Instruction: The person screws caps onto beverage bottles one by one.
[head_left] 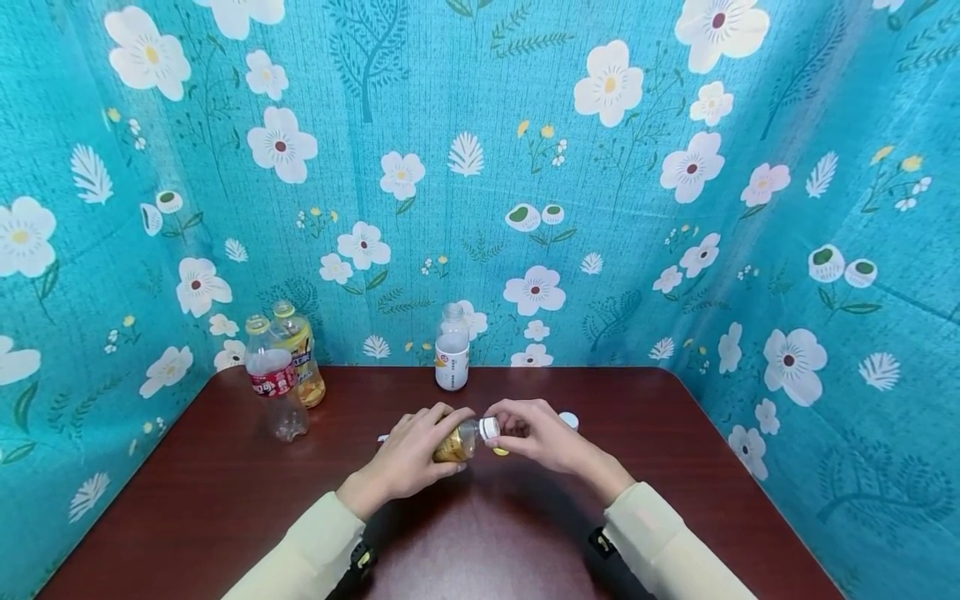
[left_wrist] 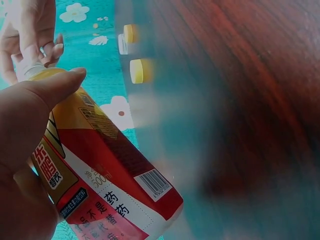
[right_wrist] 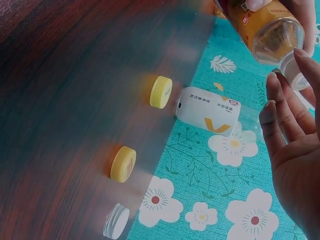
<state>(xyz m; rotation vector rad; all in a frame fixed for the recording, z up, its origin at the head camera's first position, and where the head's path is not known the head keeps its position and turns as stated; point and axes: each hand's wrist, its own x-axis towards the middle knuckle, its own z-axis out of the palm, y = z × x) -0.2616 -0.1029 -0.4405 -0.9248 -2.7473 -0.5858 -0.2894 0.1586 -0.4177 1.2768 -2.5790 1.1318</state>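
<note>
My left hand grips a plastic drink bottle around its body, the bottle tilted with its neck toward the right. Its label is gold, red and white in the left wrist view. At the neck sits a white cap, which my right hand pinches between thumb and fingers. From the right wrist, the cap shows partly covered by the fingertips. The bottle's base is hidden behind the left hand in the head view.
Two yellow caps, a nearer one and another, lie on the table with a white cap. A white-labelled bottle stands at the back. Left are a red-labelled bottle and a yellow-labelled one. A floral curtain surrounds the table.
</note>
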